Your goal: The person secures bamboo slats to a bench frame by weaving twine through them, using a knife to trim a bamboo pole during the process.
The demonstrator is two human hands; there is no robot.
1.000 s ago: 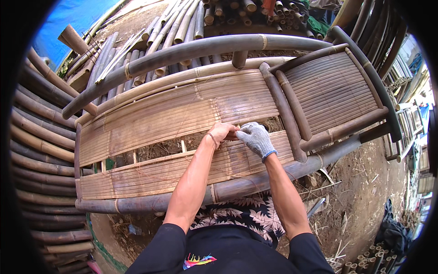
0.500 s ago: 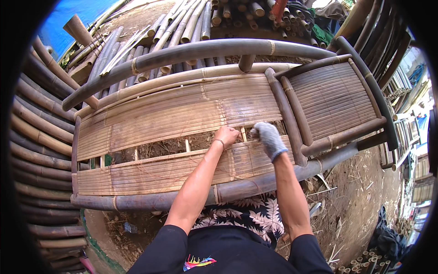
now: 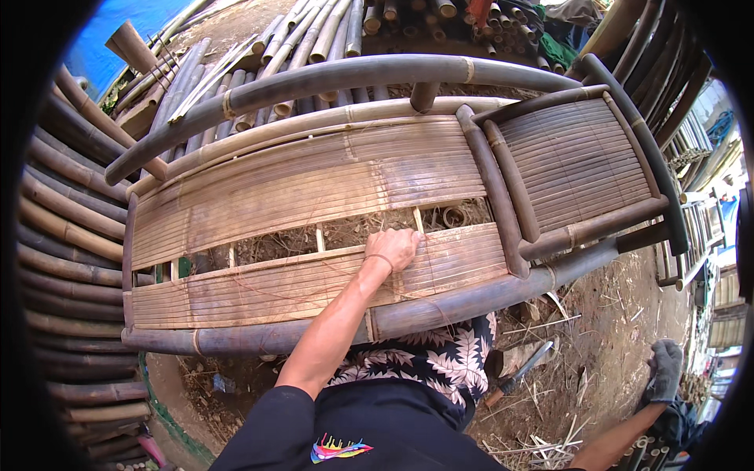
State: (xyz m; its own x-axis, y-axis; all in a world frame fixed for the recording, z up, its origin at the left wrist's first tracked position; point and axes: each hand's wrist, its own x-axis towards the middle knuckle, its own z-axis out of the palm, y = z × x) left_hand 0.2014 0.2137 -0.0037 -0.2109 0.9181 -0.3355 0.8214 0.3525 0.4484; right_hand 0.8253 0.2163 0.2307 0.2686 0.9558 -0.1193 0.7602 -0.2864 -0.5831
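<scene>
A long bamboo bench (image 3: 448, 288) with a slatted seat lies across in front of me. Between its front slats (image 3: 314, 286) and back slats (image 3: 306, 184) runs a gap bridged by several pale cross strips (image 3: 320, 237). My bare left hand (image 3: 393, 250) is closed at the front slats' inner edge, beside a cross strip; what its fingers hold is hidden. Thin reddish cords (image 3: 259, 286) trail over the slats left of it. Far off to the right, low over the ground, my grey-gloved right hand (image 3: 664, 370) is stretched out, its fingers too unclear to read.
A knife (image 3: 528, 367) lies on the littered ground between the bench and my right arm. A smaller slatted panel (image 3: 577, 161) forms the bench's right end. Bamboo poles (image 3: 75, 235) stack along the left, with more (image 3: 314, 43) behind. Dark cloth (image 3: 683, 424) lies at lower right.
My right hand has left the gap in the seat and swung far out to the right, away from the bench. My left hand stays near the same spot, now turned knuckles up.
</scene>
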